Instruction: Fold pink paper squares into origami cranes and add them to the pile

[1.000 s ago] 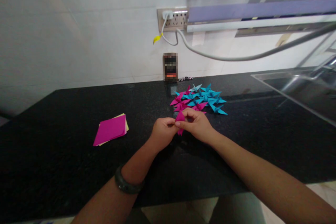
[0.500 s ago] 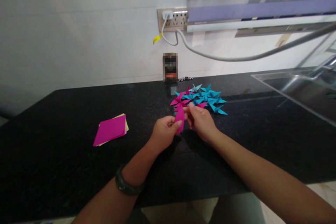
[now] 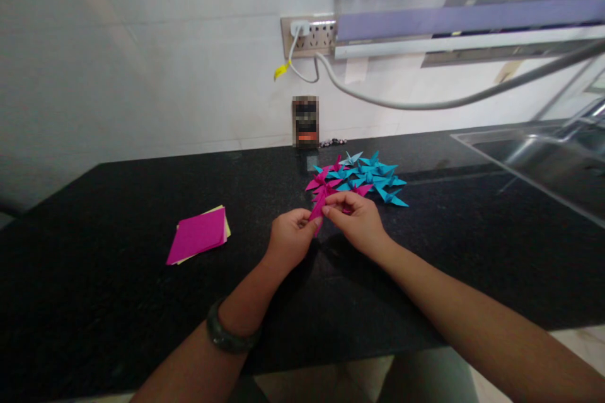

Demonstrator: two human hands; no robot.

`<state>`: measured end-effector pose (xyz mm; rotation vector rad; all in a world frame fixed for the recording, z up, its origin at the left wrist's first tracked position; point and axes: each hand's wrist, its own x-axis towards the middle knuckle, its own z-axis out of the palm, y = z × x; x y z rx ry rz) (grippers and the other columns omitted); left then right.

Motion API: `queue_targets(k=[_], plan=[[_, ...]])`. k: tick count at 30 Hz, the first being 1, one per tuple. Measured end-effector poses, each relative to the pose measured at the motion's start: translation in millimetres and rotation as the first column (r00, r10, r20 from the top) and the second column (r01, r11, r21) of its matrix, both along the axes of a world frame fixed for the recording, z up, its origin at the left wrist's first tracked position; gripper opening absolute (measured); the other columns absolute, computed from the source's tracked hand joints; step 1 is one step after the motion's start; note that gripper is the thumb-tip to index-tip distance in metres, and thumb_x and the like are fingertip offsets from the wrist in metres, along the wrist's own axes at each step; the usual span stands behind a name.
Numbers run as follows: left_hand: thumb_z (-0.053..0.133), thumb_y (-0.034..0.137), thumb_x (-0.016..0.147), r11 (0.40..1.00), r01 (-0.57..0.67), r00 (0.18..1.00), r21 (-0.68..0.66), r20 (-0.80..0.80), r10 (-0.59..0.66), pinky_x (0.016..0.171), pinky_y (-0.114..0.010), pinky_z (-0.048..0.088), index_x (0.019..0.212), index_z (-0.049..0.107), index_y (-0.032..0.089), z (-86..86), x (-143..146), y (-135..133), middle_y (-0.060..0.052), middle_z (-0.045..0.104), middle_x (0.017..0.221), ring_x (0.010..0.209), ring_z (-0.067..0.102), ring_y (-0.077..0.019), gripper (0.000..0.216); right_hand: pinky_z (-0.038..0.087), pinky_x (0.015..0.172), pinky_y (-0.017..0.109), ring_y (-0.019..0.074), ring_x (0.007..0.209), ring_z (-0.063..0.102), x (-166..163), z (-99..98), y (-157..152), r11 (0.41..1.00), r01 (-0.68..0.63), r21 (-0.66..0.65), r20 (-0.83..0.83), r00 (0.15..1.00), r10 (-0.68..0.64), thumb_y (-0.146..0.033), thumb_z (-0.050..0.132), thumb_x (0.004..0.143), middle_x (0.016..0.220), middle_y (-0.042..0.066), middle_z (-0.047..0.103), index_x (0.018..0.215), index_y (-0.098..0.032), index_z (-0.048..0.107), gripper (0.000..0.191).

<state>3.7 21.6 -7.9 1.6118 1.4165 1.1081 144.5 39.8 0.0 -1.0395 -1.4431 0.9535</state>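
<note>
A narrow folded piece of magenta paper (image 3: 317, 211) is pinched between both my hands above the black counter (image 3: 118, 302). My left hand (image 3: 288, 239) grips its lower part with closed fingers. Its upper part sits under the thumb and fingers of my right hand (image 3: 357, 221), also closed. Just behind my hands lies a heap of finished folded paper shapes (image 3: 363, 177), several teal and several magenta. A stack of flat square sheets (image 3: 198, 234), magenta on top with a pale yellow one beneath, lies to the left of my left hand.
A small dark box (image 3: 305, 121) stands against the white tiled wall. Above it a wall socket (image 3: 309, 34) holds a white plug and a grey cable running right. A steel sink (image 3: 543, 151) is set in the counter at the far right.
The magenta piece went from a wide triangle to a narrow upright strip. My right hand opened away from it half a second ago and has now closed on its top again.
</note>
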Motion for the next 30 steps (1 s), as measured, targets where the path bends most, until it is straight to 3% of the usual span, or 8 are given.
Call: queue_targets(k=[8,13,16,19,21,25,30], plan=[[0.057,0.034,0.071,1.000,-0.006,0.999,0.016,-0.050,0.006,0.046,-0.021,0.035,0.065,0.063,0.014,-1.8,-3,0,0.001,0.058,0.052,0.048,0.050,-0.0109,0.022,0.044,0.053,0.024,0.0117,0.060,0.054,2,-2.0,-2,0.992,0.039,0.124,0.136,0.989,-0.056,-0.023,0.064,0.067,0.074,0.003,0.061,0.086,-0.015,0.062,0.020],[0.059,0.034,0.069,0.999,-0.034,0.999,-0.012,0.012,0.034,0.046,-0.021,0.036,0.063,0.063,0.013,-2.0,-2,0,0.000,0.060,0.053,0.048,0.052,-0.0112,0.022,0.046,0.061,0.026,0.0120,0.065,0.056,3,-0.8,-2,0.975,0.016,0.222,0.175,0.983,-0.057,-0.020,0.061,0.070,0.080,0.004,0.061,0.081,-0.017,0.064,0.012],[0.062,0.032,0.066,0.998,-0.029,0.993,-0.054,0.114,0.035,0.046,-0.021,0.036,0.064,0.063,0.013,-1.9,-1,1,0.000,0.060,0.052,0.047,0.051,-0.0109,0.020,0.045,0.057,0.024,0.0116,0.064,0.055,3,1.3,-3,0.982,-0.004,0.188,0.140,0.990,-0.023,-0.022,0.063,0.068,0.077,0.002,0.058,0.075,-0.017,0.060,0.009],[0.065,0.029,0.063,0.993,0.032,0.967,-0.111,0.255,-0.003,0.047,-0.021,0.036,0.063,0.062,0.013,0.6,2,1,0.000,0.060,0.052,0.047,0.051,-0.0101,0.016,0.043,0.054,0.023,0.0110,0.061,0.052,5,4.3,-2,0.990,-0.116,0.084,0.097,0.989,0.108,-0.024,0.066,0.066,0.070,0.000,0.055,0.074,-0.017,0.056,0.014],[0.067,0.027,0.061,0.988,0.071,0.950,-0.137,0.311,-0.025,0.047,-0.021,0.036,0.061,0.062,0.013,3.8,3,0,0.001,0.059,0.051,0.047,0.050,-0.0092,0.015,0.042,0.057,0.024,0.0109,0.061,0.050,7,6.0,0,0.979,-0.185,0.082,0.131,0.976,0.174,-0.024,0.065,0.067,0.067,-0.001,0.053,0.072,-0.017,0.056,0.012],[0.067,0.027,0.062,0.977,0.117,0.928,-0.179,0.370,-0.043,0.048,-0.020,0.037,0.061,0.064,0.012,9.8,5,-3,0.002,0.057,0.050,0.046,0.049,-0.0080,0.015,0.041,0.061,0.026,0.0115,0.063,0.048,11,6.7,3,0.955,-0.191,0.227,0.236,0.962,0.136,-0.020,0.063,0.071,0.064,-0.001,0.052,0.061,-0.018,0.057,0.012],[0.068,0.030,0.063,0.943,0.212,0.831,-0.258,0.555,-0.035,0.056,-0.022,0.045,0.071,0.066,0.011,8.3,3,-4,-0.002,0.064,0.061,0.054,0.057,-0.0098,0.021,0.043,0.061,0.026,0.0129,0.070,0.052,14,5.8,3,0.876,-0.258,0.407,0.338,0.934,0.118,-0.017,0.060,0.075,0.072,0.002,0.053,0.076,-0.022,0.069,0.010]])
